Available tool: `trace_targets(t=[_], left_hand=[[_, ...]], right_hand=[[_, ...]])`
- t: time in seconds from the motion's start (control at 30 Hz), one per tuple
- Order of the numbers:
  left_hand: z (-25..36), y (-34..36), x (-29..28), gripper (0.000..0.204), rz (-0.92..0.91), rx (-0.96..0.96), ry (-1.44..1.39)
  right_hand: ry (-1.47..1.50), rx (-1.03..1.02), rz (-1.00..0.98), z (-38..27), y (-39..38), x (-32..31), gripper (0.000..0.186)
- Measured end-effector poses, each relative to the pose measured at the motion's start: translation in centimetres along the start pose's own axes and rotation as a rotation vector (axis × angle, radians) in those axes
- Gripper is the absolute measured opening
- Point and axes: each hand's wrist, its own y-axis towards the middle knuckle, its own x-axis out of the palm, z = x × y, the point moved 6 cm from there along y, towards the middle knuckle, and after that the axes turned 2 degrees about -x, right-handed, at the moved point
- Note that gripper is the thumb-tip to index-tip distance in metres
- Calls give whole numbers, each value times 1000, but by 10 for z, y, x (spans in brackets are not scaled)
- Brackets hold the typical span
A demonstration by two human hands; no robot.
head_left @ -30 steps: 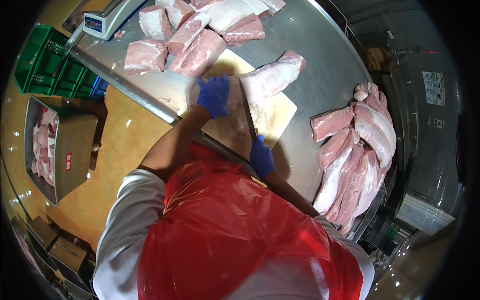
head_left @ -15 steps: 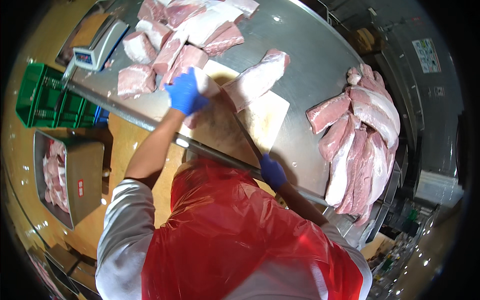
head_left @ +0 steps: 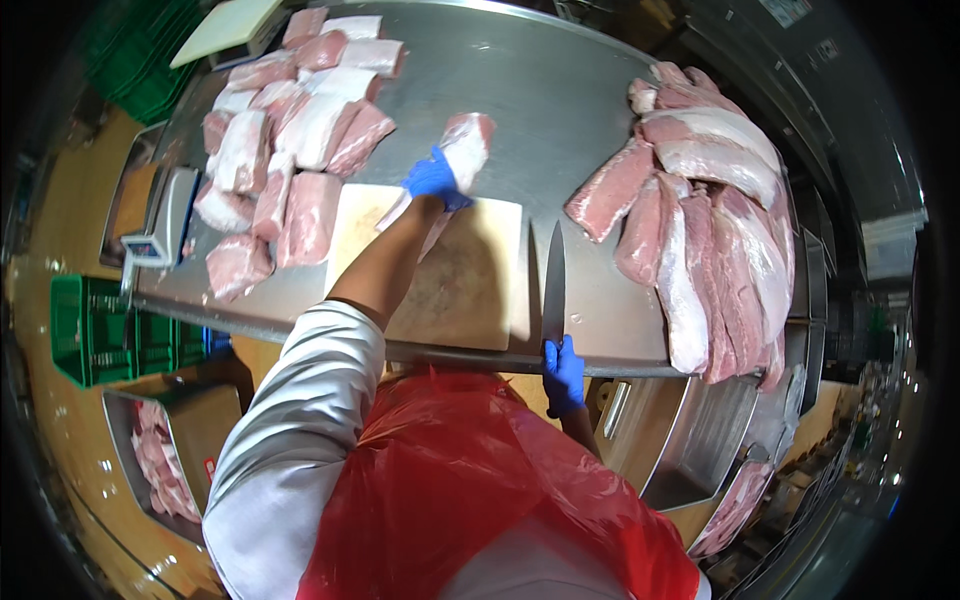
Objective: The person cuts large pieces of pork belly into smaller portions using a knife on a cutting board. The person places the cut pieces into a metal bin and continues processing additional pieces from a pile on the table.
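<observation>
Left hand (head_left: 435, 182) covering the near end of a pork loin piece (head_left: 468, 146) at the far edge of the cutting board (head_left: 470, 300), presumably to control slippery meat; whether its fingers clamp or merely press cannot be told. Right hand (head_left: 564, 374), fingers clamped around the knife (head_left: 555, 285), blade pointing far, right of the board, probably for clearance from the left hand.

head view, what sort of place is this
Probably a meat-cutting room: a pile of raw meat lies on a broad metal table, the gloved right hand holds a long knife, and a metal bin holds more meat.
</observation>
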Motion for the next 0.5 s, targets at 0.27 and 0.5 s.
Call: trace_targets(t=[0.27,0.5], left_hand=[[-20,63,-9,111,-133,291,-147],[-29,-88,29,110,-201,596,6]], right_hand=[[167,182,114,77,-53,-25,24],[-57,130,82,89,-54,-9,20]])
